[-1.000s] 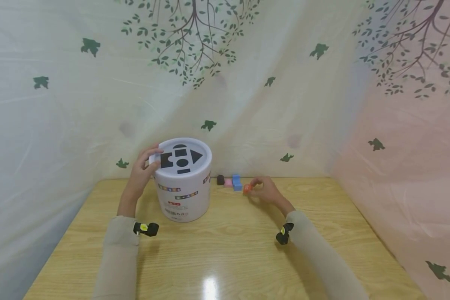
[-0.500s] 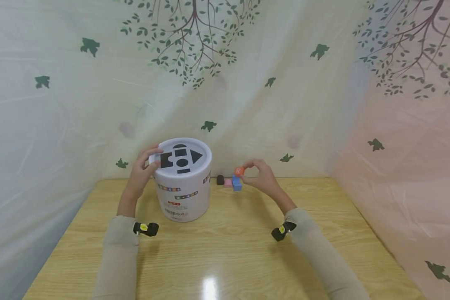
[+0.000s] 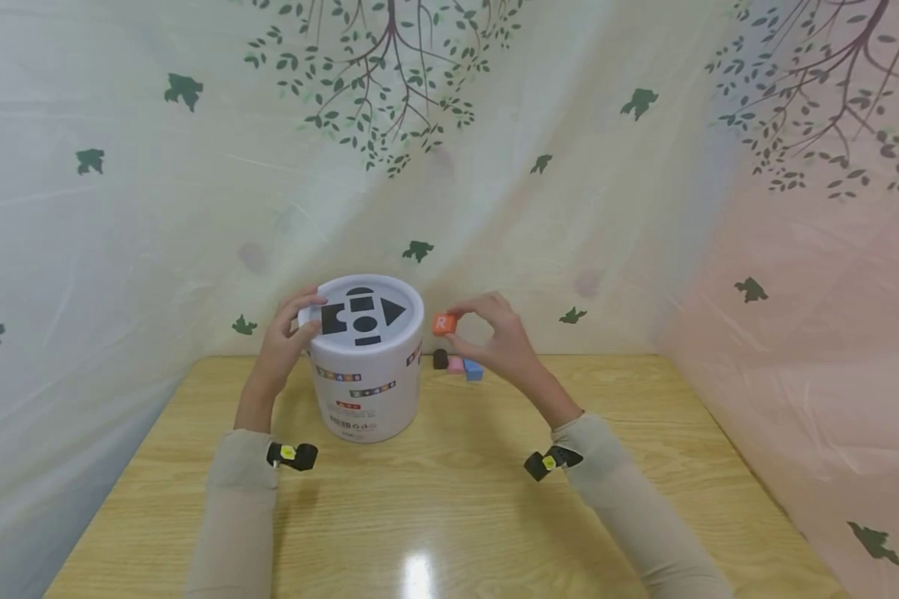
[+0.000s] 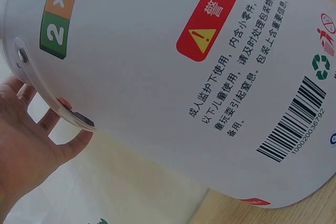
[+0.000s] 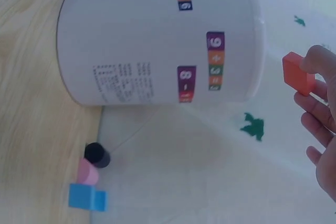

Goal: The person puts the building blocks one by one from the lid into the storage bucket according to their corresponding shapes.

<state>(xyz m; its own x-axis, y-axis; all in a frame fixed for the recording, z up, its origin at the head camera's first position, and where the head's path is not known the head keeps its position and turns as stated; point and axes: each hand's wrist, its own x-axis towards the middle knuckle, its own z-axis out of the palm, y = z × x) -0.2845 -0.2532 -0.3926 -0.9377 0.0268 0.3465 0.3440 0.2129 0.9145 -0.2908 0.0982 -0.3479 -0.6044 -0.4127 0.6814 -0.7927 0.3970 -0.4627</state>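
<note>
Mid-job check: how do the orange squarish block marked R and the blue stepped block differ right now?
Position: the orange squarish block is raised, pinched in the person's right hand; the blue stepped block rests on the wood-grain table.
Shape: the orange block is flat and squarish; the blue block has a step.
Marking: the orange block shows a white R; the blue block's visible faces show no letter.
Shared: both are small blocks.

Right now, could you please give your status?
Left hand holds bucket at rim; right hand pinches orange block, raised; nothing visible between block and bucket.
</note>
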